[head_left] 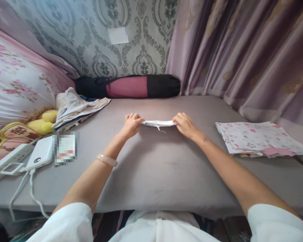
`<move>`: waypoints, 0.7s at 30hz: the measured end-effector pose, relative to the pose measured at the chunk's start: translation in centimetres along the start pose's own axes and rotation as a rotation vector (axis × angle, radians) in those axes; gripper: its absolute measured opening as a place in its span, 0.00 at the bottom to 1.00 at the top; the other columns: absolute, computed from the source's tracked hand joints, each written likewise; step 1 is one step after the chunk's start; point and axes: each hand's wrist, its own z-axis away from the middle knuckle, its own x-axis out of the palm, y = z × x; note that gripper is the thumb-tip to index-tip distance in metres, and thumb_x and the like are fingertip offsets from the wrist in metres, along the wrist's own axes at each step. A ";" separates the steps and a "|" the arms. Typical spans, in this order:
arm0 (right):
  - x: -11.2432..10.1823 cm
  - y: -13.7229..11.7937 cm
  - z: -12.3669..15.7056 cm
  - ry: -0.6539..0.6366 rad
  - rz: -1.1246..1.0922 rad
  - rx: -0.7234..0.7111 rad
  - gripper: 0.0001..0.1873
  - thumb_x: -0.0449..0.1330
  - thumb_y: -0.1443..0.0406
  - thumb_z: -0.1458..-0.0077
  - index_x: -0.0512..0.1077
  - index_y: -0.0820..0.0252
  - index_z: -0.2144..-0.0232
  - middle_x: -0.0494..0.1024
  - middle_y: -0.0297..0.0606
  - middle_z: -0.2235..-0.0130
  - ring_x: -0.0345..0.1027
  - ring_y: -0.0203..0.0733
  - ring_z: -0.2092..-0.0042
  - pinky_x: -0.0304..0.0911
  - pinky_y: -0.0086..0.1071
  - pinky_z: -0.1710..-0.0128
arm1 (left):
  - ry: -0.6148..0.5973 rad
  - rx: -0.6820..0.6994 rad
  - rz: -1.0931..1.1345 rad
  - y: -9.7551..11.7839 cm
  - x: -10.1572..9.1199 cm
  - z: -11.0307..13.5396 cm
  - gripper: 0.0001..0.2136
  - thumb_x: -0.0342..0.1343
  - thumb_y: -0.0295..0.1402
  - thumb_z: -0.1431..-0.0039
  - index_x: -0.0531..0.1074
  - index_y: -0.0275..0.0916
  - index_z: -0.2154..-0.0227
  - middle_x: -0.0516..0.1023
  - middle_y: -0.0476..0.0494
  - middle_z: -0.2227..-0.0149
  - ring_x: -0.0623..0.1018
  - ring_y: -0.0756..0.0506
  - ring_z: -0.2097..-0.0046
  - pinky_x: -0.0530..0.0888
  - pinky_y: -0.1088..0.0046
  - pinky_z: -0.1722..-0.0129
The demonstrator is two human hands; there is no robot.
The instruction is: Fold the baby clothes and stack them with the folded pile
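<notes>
Bed filling the front. On it, mid-surface, narrow cloth strip between left hand and right hand. Folded cloth stack to the right. Folded clothes back left; power bank beside power strip at left edge. Long rolled bag behind, before wall. Curtain right, pillow left.

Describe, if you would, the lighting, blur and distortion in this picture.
In the head view, the wide lens bows the near edge of the grey sheet and stretches the left forearm; a pixelated patch hides something beside the white power bank; soft light leaves a faint sheen behind the folded white cloth, which looks sharp.
</notes>
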 end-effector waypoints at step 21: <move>4.8 -8.5 -1.4 -0.138 -0.095 0.295 0.27 0.42 0.67 0.36 0.60 0.70 0.37 0.62 0.48 0.36 0.49 0.48 0.34 0.42 0.41 0.35 | -0.111 -0.245 0.065 7.6 2.9 -0.5 0.19 0.42 0.29 0.35 0.64 0.41 0.42 0.69 0.39 0.40 0.66 0.40 0.38 0.57 0.54 0.39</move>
